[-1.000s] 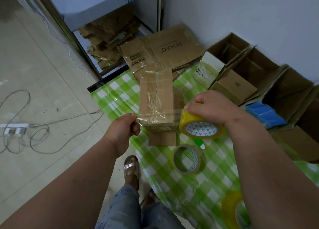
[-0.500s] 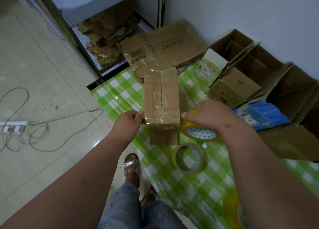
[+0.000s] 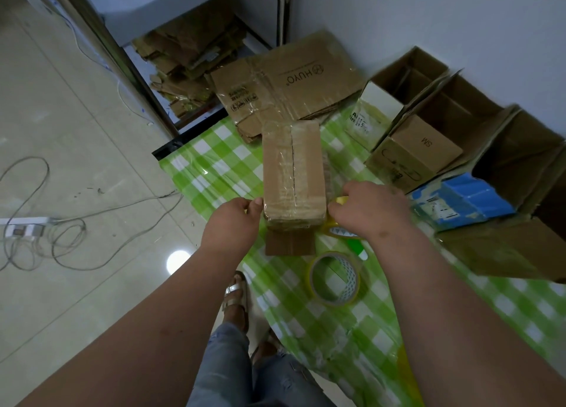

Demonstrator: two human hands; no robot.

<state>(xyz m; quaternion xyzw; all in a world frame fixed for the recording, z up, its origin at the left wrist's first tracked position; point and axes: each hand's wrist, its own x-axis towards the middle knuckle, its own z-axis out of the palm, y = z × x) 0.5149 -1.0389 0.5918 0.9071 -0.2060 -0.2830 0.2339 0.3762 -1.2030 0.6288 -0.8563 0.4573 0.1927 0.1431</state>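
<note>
The cardboard box lies on the checked tablecloth, its top seam already taped. The left hand pinches its near corner at 9 o'clock with curled fingers, and the right hand grips the yellow tape roll at 3 o'clock. I judge the near end is being taped; next, the strip must be pulled tight and torn.

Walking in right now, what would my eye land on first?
A taped cardboard box stands in the middle of a green checked tablecloth, the left hand holding its near corner and the right hand gripping a yellow tape roll at its other side. A second tape roll lies just in front, and open cartons line the wall on the right.
</note>
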